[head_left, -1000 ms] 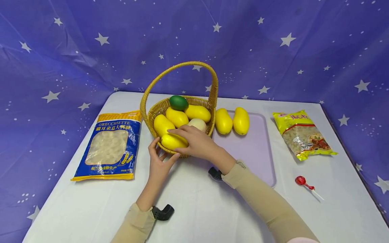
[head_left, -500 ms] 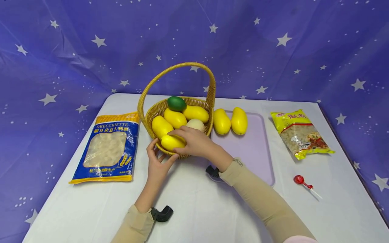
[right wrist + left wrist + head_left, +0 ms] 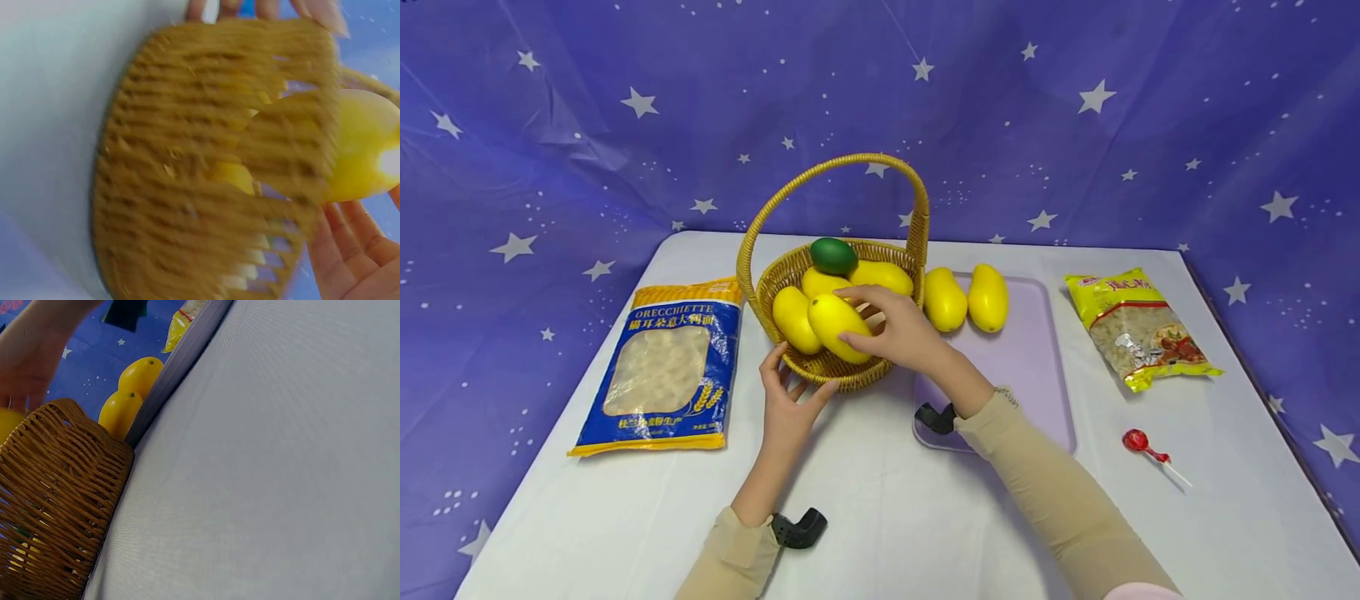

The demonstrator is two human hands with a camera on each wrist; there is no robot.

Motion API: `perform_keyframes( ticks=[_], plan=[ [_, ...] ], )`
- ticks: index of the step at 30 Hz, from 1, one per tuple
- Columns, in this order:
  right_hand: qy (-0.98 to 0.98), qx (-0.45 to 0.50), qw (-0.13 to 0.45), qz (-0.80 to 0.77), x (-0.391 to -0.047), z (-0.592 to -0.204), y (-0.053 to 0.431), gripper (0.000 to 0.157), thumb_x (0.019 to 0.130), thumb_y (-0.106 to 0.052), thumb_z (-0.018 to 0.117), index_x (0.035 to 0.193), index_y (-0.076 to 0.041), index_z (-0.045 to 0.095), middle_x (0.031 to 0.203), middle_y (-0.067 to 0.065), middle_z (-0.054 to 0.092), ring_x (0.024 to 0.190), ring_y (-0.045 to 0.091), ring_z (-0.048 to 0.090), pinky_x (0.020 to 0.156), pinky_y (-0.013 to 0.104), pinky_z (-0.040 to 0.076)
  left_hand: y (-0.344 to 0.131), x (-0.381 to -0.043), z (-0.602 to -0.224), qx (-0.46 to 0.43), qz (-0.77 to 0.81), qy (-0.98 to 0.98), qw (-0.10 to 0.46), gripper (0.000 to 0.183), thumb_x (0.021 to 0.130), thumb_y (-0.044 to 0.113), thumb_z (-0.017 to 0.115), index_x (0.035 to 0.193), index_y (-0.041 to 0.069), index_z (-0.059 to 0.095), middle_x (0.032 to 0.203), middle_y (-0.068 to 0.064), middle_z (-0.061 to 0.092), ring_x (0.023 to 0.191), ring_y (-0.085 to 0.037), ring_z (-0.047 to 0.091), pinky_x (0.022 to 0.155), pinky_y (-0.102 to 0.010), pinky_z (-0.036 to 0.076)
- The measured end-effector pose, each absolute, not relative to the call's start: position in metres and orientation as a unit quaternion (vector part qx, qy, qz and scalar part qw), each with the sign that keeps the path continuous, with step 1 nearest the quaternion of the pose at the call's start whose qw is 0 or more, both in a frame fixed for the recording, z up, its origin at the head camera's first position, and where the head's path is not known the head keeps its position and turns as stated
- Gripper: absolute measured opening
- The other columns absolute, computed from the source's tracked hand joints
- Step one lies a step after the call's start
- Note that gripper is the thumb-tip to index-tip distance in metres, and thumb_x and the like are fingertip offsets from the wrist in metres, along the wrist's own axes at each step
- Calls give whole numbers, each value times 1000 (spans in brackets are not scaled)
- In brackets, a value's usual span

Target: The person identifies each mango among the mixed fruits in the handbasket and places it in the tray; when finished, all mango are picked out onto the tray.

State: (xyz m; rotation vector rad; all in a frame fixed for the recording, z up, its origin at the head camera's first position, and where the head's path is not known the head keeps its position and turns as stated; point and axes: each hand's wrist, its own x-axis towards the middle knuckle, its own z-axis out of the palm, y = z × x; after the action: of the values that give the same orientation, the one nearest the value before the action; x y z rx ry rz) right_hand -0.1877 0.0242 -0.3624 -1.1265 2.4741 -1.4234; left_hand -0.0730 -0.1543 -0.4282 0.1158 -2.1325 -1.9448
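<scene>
My right hand (image 3: pixel 907 329) pinches a yellow mango (image 3: pixel 837 327) between thumb and fingers, tilted over the front of the wicker basket (image 3: pixel 853 382). At the basket's front left, my left hand (image 3: pixel 792 412) holds its side, fingers at the rim and thumb along the front. Inside the basket lie other yellow mangoes (image 3: pixel 794 319) and a smooth green oval fruit (image 3: pixel 833 256) at the back. In the right wrist view, the held mango (image 3: pixel 365 144) shows beyond the blurred basket wall (image 3: pixel 206 119). Seen from the left wrist, the basket side (image 3: pixel 56 500) fills the lower left.
Right of the basket, two yellow mangoes (image 3: pixel 988 297) lie on a lilac tray (image 3: pixel 1030 375). A blue orecchiette bag (image 3: pixel 658 367) is at the left. A yellow food bag (image 3: pixel 1138 329) and a red lollipop (image 3: pixel 1137 441) lie at the right. The basket's tall handle (image 3: pixel 835 171) arches overhead.
My right hand has raised the front mango from its place and turned it more upright, shifting slightly right. The pale round fruit is now hidden behind that hand. My left hand stays at the basket.
</scene>
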Motion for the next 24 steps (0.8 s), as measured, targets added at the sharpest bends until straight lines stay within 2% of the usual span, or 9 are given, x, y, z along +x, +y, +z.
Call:
perform_keyframes(
  ticks=[8, 12, 20, 24],
  plan=[
    [760, -290, 22, -581, -195, -331, 79, 52, 86, -17, 75, 134, -18, 57, 119, 9, 60, 97, 22, 61, 79, 40, 55, -155, -74, -432, 40, -674, -727, 123, 86, 85, 6, 73, 147, 4, 14, 154, -17, 12, 139, -36, 25, 107, -47, 35],
    [752, -252, 2, -609, -199, -324, 114, 49, 87, -12, 71, 134, -13, 56, 120, 12, 60, 98, 25, 60, 82, 36, 53, -154, -73, -432, 41, -674, -727, 124, 86, 85, 6, 74, 147, 4, 14, 154, -17, 13, 139, -35, 24, 107, -47, 35],
    [728, -118, -34, -675, -211, -332, 190, 46, 91, -16, 68, 135, -15, 55, 111, 8, 58, 95, 20, 59, 71, 25, 56, -152, -70, -430, 55, -670, -731, 115, 86, 85, 5, 74, 147, 4, 14, 154, -17, 12, 139, -34, 24, 107, -46, 34],
    [695, -30, -21, -718, -227, -348, 222, 49, 91, -24, 69, 136, -15, 53, 112, 7, 53, 93, 17, 58, 68, 25, 57, -153, -71, -429, 56, -671, -730, 117, 86, 85, 5, 73, 147, 5, 13, 154, -13, 12, 139, -36, 23, 106, -34, 37]
  ],
)
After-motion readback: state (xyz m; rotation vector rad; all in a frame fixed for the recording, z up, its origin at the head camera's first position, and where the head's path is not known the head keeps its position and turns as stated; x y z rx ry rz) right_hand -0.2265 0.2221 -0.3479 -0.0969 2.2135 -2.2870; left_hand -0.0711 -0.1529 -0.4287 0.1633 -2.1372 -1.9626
